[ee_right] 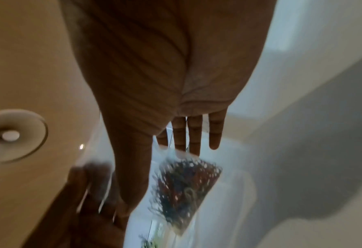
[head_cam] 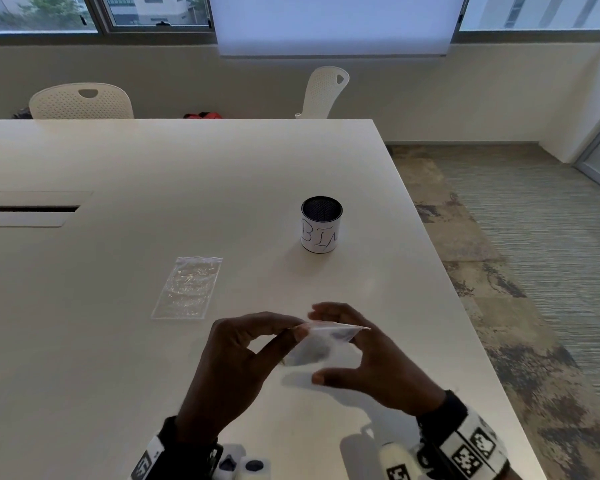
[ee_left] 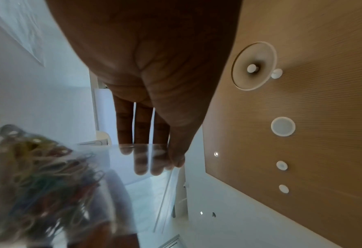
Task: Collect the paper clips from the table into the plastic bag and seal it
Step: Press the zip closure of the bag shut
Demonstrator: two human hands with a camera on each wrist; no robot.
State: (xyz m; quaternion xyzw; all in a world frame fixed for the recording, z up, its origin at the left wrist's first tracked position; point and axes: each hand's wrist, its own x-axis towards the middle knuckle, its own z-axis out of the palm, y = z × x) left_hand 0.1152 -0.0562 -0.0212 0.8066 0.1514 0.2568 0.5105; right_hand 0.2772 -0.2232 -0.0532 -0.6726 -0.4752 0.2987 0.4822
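A small clear plastic bag [head_cam: 312, 348] full of coloured paper clips [ee_left: 44, 184] hangs just above the white table [head_cam: 222, 174], near its front edge. My left hand [head_cam: 299, 330] pinches the bag's top strip between thumb and fingers; in the left wrist view the fingertips [ee_left: 141, 167] show through the plastic. My right hand [head_cam: 326, 344] is around the bag's right side. Its straight fingers [ee_right: 194, 134] touch the top edge from behind, and its thumb [head_cam: 321, 377] stands apart below. The clips [ee_right: 186, 189] look blurred in the right wrist view.
A second, empty clear zip bag [head_cam: 187, 289] lies flat on the table to the left of my hands. A black mesh cup [head_cam: 321, 225] with a white label marked BIN stands further back. The table's right edge [head_cam: 440, 271] drops to the carpet.
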